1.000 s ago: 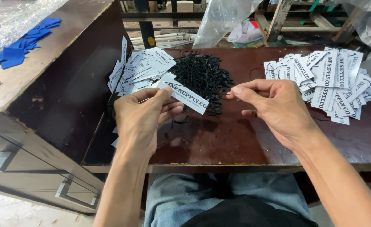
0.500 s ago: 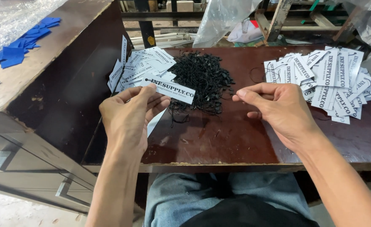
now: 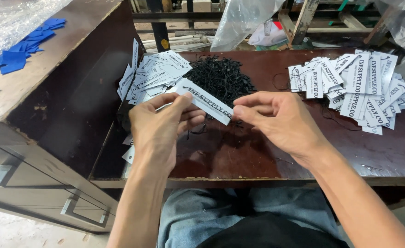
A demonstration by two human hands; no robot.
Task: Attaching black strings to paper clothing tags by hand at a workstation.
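Observation:
My left hand (image 3: pixel 158 126) holds a white rectangular paper tag (image 3: pixel 205 100) with black print, pinched between thumb and fingers above the dark brown table (image 3: pixel 239 156). My right hand (image 3: pixel 276 120) is closed in a pinch at the tag's lower right end, fingertips touching it; a thin black string seems to hang there, too small to be sure. Behind the hands lies a heap of black strings (image 3: pixel 218 76). A pile of white tags (image 3: pixel 154 73) sits at the left, and a second pile of white tags (image 3: pixel 356 87) with strings lies at the right.
A wooden cabinet (image 3: pixel 41 110) with drawers stands at my left, blue cloth pieces (image 3: pixel 21 46) on its top. Clear plastic bags (image 3: pixel 243 20) and wooden frames fill the back. My knees are under the table's front edge.
My right hand moved left and closed in on the tag's end. My left hand lifted and turned the tag slightly toward the middle.

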